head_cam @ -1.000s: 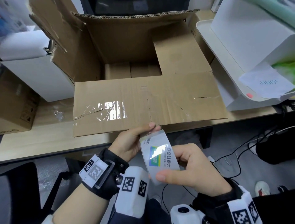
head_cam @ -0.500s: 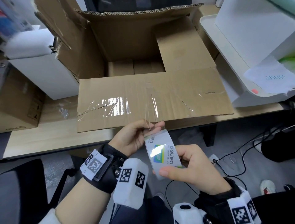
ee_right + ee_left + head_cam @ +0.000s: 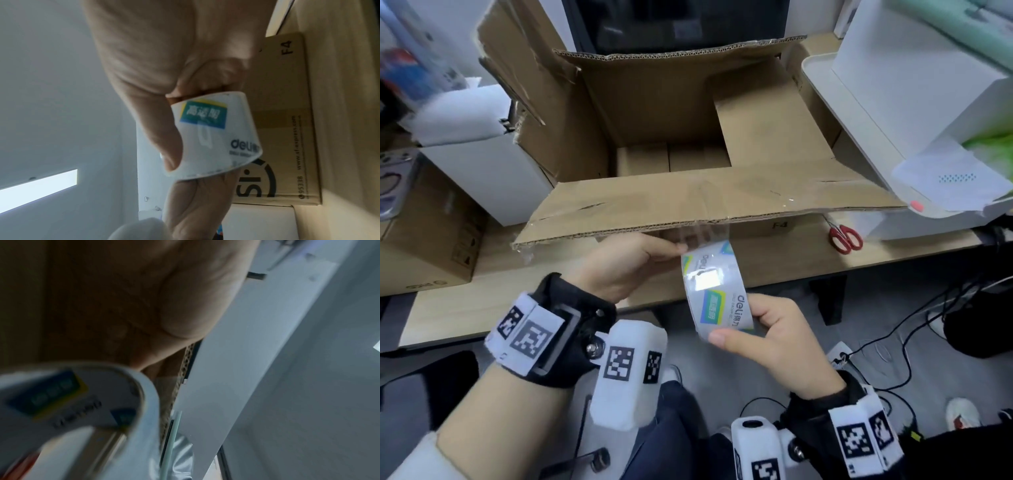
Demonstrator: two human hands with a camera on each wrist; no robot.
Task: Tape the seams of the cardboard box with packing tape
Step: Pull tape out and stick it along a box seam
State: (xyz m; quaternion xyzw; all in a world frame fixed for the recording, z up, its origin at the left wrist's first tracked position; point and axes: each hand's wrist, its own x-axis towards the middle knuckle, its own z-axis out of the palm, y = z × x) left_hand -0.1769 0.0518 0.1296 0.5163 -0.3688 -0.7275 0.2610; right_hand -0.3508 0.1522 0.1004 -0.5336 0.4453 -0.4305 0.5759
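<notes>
Peeling clear tape off the white printed tape roll, gripped by right hand, loose end pinched by left hand, below brown cardboard box at the desk's front edge; next, stick it down.
</notes>
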